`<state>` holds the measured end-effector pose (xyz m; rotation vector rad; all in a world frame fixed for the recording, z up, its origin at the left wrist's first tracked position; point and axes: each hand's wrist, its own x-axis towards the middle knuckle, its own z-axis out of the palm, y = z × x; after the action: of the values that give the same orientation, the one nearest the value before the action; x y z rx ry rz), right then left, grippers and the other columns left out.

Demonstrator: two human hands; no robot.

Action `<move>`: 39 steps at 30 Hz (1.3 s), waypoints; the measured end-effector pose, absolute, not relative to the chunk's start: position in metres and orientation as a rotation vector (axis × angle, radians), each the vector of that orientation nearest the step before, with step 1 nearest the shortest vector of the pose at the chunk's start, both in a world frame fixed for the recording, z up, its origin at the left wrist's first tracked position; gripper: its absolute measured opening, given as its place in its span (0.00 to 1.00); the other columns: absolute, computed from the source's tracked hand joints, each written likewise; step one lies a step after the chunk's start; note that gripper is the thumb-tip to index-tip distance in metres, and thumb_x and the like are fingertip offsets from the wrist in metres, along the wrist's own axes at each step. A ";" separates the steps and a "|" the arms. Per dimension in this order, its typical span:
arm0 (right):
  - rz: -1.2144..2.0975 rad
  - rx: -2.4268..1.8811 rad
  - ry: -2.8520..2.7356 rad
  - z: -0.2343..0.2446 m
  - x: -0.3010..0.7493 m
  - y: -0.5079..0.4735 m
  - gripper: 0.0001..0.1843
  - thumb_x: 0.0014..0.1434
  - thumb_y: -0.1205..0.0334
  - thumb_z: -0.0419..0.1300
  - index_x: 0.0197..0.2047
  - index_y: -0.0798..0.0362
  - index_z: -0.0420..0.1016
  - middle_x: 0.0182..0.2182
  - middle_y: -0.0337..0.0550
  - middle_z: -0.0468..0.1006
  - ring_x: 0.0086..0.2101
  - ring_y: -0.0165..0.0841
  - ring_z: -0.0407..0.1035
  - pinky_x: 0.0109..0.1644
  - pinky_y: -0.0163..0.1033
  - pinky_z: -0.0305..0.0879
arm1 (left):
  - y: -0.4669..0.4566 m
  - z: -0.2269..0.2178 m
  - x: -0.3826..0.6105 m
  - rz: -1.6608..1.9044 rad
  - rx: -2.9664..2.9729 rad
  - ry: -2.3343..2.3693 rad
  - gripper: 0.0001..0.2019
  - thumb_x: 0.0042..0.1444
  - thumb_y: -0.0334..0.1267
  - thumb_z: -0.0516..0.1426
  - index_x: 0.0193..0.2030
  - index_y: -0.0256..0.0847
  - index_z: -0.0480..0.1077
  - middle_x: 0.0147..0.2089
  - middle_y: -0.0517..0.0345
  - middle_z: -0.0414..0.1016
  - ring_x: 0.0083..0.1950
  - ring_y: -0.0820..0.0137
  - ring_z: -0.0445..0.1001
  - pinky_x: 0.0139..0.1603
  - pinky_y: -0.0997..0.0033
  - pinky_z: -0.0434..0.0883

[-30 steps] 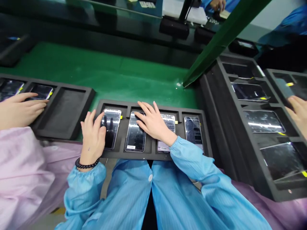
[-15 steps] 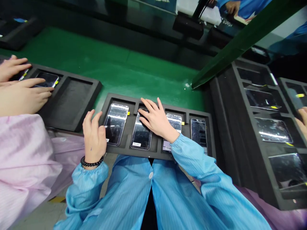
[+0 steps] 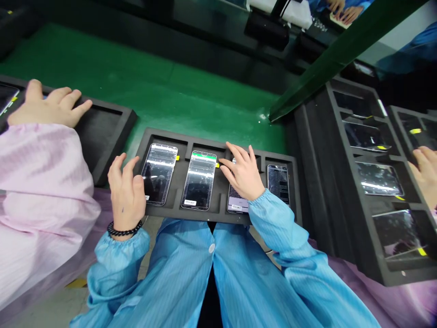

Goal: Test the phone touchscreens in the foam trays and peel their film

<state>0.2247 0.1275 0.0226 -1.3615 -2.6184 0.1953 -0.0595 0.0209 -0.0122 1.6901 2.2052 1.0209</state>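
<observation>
A black foam tray (image 3: 218,215) lies before me with several smartphones in separate slots. My right hand (image 3: 244,173), fingers spread, is over the third smartphone (image 3: 235,200) from the left and hides part of its screen; whether a fingertip touches the glass I cannot tell. The second smartphone (image 3: 199,182) shows a green bar near its top and has a yellow tab at its side. At the left end lies another smartphone (image 3: 159,175), with my left hand (image 3: 127,196) open beside it at the tray's edge. The rightmost smartphone (image 3: 278,184) shows lines of text.
On the left, a co-worker's hand (image 3: 51,107) is over another black tray (image 3: 128,120). Stacked foam trays (image 3: 314,136) holding phones stand at the right, with another person's hand (image 3: 425,175) beyond. A green post (image 3: 327,68) rises from the green bench (image 3: 153,86).
My right hand has moved right, from the second smartphone to the third. The second screen now shows a green bar. My left hand keeps its place by the tray; the co-worker's hands have shifted.
</observation>
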 end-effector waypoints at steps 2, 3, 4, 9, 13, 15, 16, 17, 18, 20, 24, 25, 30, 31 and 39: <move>0.205 -1.345 -2.598 0.023 0.223 0.128 0.20 0.73 0.54 0.49 0.56 0.50 0.79 0.70 0.52 0.62 0.67 0.48 0.58 0.74 0.69 0.42 | 0.022 -0.013 -0.059 1.040 1.704 2.221 0.31 0.72 0.52 0.37 0.68 0.34 0.65 0.73 0.38 0.56 0.76 0.52 0.54 0.76 0.46 0.54; 0.217 -1.333 -2.597 0.023 0.222 0.128 0.20 0.73 0.54 0.49 0.57 0.49 0.79 0.71 0.51 0.62 0.67 0.48 0.58 0.75 0.69 0.42 | 0.022 -0.014 -0.059 1.041 1.708 2.227 0.32 0.72 0.53 0.37 0.67 0.33 0.65 0.73 0.37 0.57 0.75 0.52 0.54 0.76 0.47 0.54; 0.232 -1.321 -2.605 0.023 0.221 0.129 0.20 0.73 0.54 0.50 0.57 0.49 0.79 0.71 0.50 0.62 0.67 0.48 0.58 0.75 0.69 0.41 | 0.022 -0.015 -0.060 1.042 1.712 2.231 0.32 0.72 0.53 0.37 0.67 0.32 0.65 0.73 0.36 0.57 0.75 0.52 0.55 0.75 0.48 0.54; 0.255 -1.267 -2.674 0.021 0.220 0.121 0.20 0.73 0.54 0.50 0.55 0.50 0.80 0.72 0.51 0.60 0.67 0.48 0.59 0.75 0.69 0.41 | 0.023 -0.016 -0.060 1.039 1.730 2.248 0.33 0.72 0.54 0.37 0.67 0.32 0.66 0.72 0.36 0.58 0.75 0.53 0.56 0.75 0.51 0.54; 0.324 -1.227 -2.690 0.024 0.223 0.103 0.20 0.73 0.54 0.50 0.53 0.48 0.82 0.71 0.49 0.62 0.67 0.48 0.59 0.75 0.69 0.41 | 0.022 -0.014 -0.059 1.034 1.728 2.240 0.34 0.72 0.53 0.37 0.66 0.28 0.67 0.72 0.34 0.57 0.75 0.52 0.55 0.75 0.51 0.54; 0.355 -1.202 -2.706 0.026 0.224 0.092 0.19 0.73 0.54 0.50 0.52 0.47 0.82 0.71 0.48 0.62 0.67 0.47 0.59 0.75 0.69 0.41 | 0.022 -0.013 -0.059 1.035 1.734 2.239 0.34 0.72 0.53 0.36 0.66 0.28 0.67 0.72 0.33 0.57 0.75 0.52 0.56 0.75 0.51 0.54; 0.365 -1.182 -2.716 0.027 0.225 0.086 0.19 0.72 0.54 0.50 0.52 0.47 0.82 0.71 0.48 0.62 0.67 0.47 0.59 0.75 0.69 0.41 | 0.023 -0.013 -0.059 1.033 1.736 2.243 0.35 0.72 0.54 0.36 0.66 0.28 0.67 0.72 0.33 0.58 0.75 0.52 0.56 0.75 0.51 0.54; 0.371 -1.158 -2.727 0.027 0.225 0.081 0.19 0.73 0.54 0.50 0.52 0.47 0.82 0.71 0.48 0.63 0.67 0.46 0.60 0.76 0.68 0.41 | 0.023 -0.014 -0.059 1.027 1.738 2.248 0.35 0.72 0.54 0.36 0.66 0.28 0.67 0.72 0.34 0.58 0.75 0.53 0.56 0.75 0.52 0.54; 0.379 -1.132 -2.736 0.028 0.225 0.075 0.19 0.73 0.55 0.50 0.51 0.48 0.82 0.70 0.48 0.63 0.67 0.46 0.60 0.76 0.68 0.41 | 0.023 -0.014 -0.059 1.021 1.742 2.253 0.35 0.72 0.55 0.36 0.66 0.29 0.67 0.72 0.34 0.58 0.75 0.53 0.56 0.75 0.52 0.53; 0.405 -1.079 -2.747 0.029 0.226 0.062 0.19 0.73 0.55 0.50 0.51 0.48 0.82 0.70 0.49 0.64 0.66 0.45 0.61 0.76 0.69 0.41 | 0.023 -0.014 -0.060 1.019 1.743 2.263 0.36 0.72 0.56 0.35 0.66 0.30 0.67 0.72 0.35 0.58 0.75 0.54 0.56 0.75 0.53 0.54; 0.502 -0.990 -2.752 0.031 0.228 0.044 0.20 0.73 0.55 0.49 0.48 0.48 0.84 0.68 0.48 0.67 0.65 0.44 0.63 0.75 0.68 0.45 | 0.023 -0.014 -0.059 1.013 1.736 2.263 0.36 0.72 0.56 0.35 0.66 0.30 0.68 0.72 0.36 0.58 0.75 0.54 0.56 0.75 0.52 0.54; 0.531 -0.972 -2.753 0.032 0.229 0.042 0.21 0.73 0.55 0.49 0.47 0.47 0.84 0.67 0.48 0.68 0.65 0.43 0.63 0.75 0.68 0.46 | 0.023 -0.013 -0.059 1.006 1.733 2.261 0.36 0.72 0.56 0.35 0.66 0.30 0.68 0.72 0.36 0.57 0.75 0.54 0.56 0.75 0.52 0.54; 0.557 -0.987 -2.714 0.037 0.223 0.066 0.24 0.74 0.52 0.45 0.47 0.46 0.84 0.66 0.45 0.70 0.65 0.41 0.62 0.76 0.65 0.45 | 0.023 -0.012 -0.058 1.030 1.724 2.252 0.36 0.72 0.56 0.35 0.65 0.29 0.68 0.72 0.35 0.57 0.75 0.53 0.56 0.75 0.52 0.55; 0.520 -1.026 -2.693 0.038 0.219 0.076 0.24 0.74 0.52 0.44 0.50 0.45 0.83 0.67 0.44 0.69 0.66 0.41 0.61 0.76 0.64 0.45 | 0.022 -0.012 -0.057 1.035 1.722 2.248 0.36 0.72 0.56 0.36 0.65 0.29 0.68 0.72 0.34 0.57 0.75 0.53 0.56 0.75 0.52 0.55; 0.313 -1.156 -2.706 0.029 0.174 0.140 0.21 0.74 0.56 0.48 0.57 0.51 0.79 0.72 0.53 0.59 0.68 0.47 0.56 0.76 0.66 0.39 | 0.022 -0.014 -0.057 1.027 1.720 2.229 0.34 0.73 0.53 0.37 0.65 0.27 0.68 0.72 0.33 0.57 0.75 0.53 0.55 0.75 0.53 0.54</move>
<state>0.1735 0.1397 0.0285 -1.1559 -2.7058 0.3127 -0.0571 0.0222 -0.0137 1.7198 2.2286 1.0271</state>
